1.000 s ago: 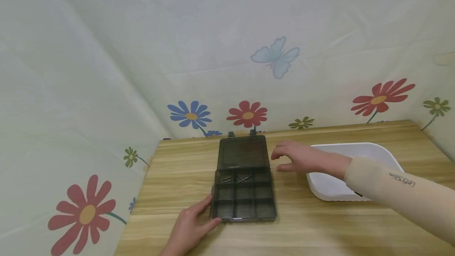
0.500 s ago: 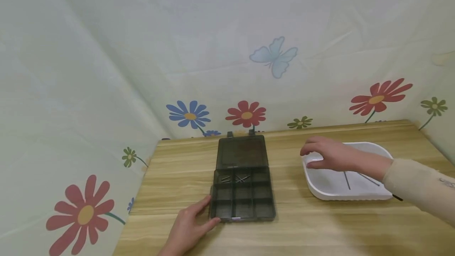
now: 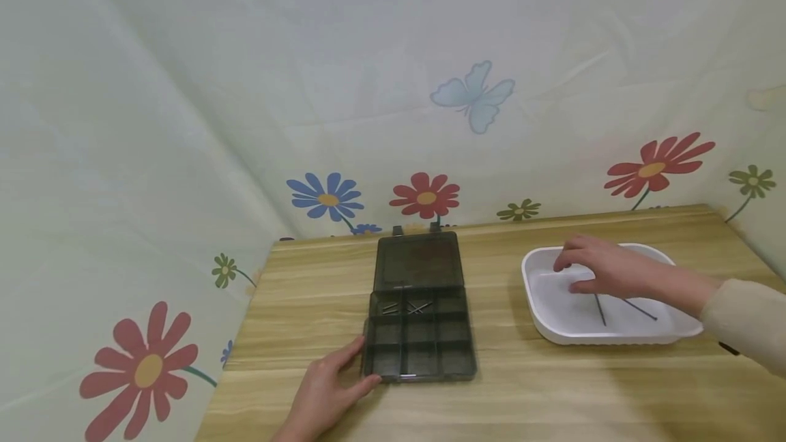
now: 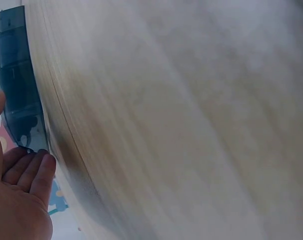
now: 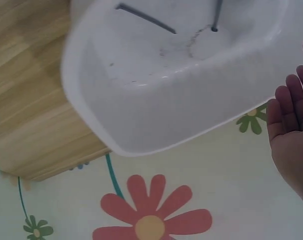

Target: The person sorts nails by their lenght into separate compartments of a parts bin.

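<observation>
A dark, see-through compartment box lies with its lid folded back. Thin metal pieces lie in two compartments of its far row. At the near left corner, my left hand touches the side with its fingers and the front edge with its thumb. My right hand is over the white tray, fingers bent loosely and thumb apart, with nothing seen between them. Inside the tray are two long, dark nails, partly behind that hand in the head view.
Both containers stand on a wood-grain table, with bare wood between them. Behind it hangs a pale sheet printed with flowers and a butterfly. The box's lid reaches close to the table's back edge.
My right hand has moved right, from beside the box to over the tray, bringing the two nails into sight. My left hand and the box have stayed put.
</observation>
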`<action>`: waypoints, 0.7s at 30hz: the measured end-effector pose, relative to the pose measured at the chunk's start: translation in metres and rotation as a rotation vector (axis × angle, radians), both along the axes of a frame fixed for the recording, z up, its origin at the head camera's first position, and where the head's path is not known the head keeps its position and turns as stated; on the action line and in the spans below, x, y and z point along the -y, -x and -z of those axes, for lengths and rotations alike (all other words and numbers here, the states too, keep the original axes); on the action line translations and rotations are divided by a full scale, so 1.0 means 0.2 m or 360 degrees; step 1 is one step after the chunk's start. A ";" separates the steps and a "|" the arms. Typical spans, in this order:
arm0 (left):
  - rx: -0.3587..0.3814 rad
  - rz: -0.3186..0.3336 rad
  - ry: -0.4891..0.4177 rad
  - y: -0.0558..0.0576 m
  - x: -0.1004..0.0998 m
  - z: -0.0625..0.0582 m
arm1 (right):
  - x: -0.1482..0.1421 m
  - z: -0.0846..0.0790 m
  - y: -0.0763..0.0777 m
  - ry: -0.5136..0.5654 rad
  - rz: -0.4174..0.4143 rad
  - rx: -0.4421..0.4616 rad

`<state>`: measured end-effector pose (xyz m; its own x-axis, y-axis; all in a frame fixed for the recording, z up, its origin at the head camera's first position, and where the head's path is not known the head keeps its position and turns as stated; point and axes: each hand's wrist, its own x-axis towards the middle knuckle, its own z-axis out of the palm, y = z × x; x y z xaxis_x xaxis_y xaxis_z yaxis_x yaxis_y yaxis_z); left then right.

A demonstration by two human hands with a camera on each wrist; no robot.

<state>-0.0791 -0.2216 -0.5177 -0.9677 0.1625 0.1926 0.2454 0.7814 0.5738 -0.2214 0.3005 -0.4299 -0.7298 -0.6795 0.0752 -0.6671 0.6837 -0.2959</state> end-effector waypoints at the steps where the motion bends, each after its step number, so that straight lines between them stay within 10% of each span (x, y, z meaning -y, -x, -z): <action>1: 0.0008 -0.0004 -0.0002 0.00 0.00 0.00 | -0.01 0.00 0.00 -0.0008 0.0007 0.0013; 21: -0.0020 0.0014 0.0024 0.01 -0.01 -0.01 | -0.18 0.18 -0.03 -0.0106 0.0074 0.0065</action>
